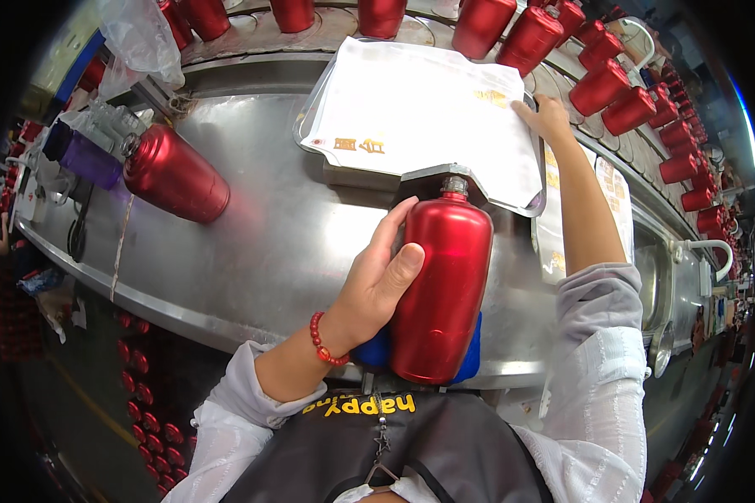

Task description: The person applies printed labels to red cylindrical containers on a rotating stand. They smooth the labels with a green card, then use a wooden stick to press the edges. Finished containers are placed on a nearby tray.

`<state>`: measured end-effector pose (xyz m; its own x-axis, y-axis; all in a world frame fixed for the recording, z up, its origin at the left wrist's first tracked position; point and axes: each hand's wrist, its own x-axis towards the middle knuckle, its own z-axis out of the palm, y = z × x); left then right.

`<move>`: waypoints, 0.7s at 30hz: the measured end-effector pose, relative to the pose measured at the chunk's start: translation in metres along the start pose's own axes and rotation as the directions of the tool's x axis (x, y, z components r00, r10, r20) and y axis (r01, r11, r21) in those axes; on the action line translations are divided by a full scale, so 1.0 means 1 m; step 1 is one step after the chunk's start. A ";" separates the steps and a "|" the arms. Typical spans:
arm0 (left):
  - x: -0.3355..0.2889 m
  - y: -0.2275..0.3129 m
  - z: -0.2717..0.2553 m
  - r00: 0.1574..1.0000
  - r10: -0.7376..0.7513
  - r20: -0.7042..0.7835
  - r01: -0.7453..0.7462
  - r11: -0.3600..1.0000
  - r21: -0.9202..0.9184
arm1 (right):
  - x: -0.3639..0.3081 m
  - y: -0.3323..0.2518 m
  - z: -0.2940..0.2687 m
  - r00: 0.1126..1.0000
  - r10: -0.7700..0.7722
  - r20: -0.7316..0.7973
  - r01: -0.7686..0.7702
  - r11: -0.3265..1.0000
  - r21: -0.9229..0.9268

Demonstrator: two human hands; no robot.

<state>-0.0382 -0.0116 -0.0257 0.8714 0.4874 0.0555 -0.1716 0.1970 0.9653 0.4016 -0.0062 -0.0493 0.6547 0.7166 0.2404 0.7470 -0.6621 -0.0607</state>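
One red bottle (441, 289) lies on its side on a blue cradle (470, 352); our left hand (377, 281) grasps its side. Our right hand (547, 117) presses flat, fingers released, on the white label stack (419, 109) in its metal tray (512, 204). We cannot tell the bottle's contents.

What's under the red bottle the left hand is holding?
A blue pad shows beneath the red bottle, sticking out on both sides near its base, on the steel table. The left hand grips the bottle's side. How far the pad runs under the bottle is hidden.

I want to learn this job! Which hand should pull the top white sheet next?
Probably the right hand: it already rests on the white sheet stack, while the left hand is busy gripping the red bottle.
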 end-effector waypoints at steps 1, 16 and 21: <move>0.000 0.000 0.000 1.000 -0.005 0.006 0.005 1.000 0.000 | 0.007 0.009 0.005 0.998 0.040 0.053 -0.041 0.999 0.030; -0.008 0.004 0.004 0.998 0.036 -0.047 -0.035 0.999 0.024 | 0.014 -0.005 -0.011 0.819 -0.253 -0.515 0.403 0.893 0.203; -0.039 0.009 0.007 0.934 0.346 0.094 -0.343 0.788 0.511 | -0.073 -0.034 -0.118 0.789 -0.382 -0.481 0.554 0.781 0.289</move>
<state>-0.0707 -0.0349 -0.0178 0.7977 0.4428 0.4094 -0.1997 -0.4466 0.8722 0.3147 -0.0621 0.0493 0.1760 0.7130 0.6787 0.9792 -0.0564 -0.1947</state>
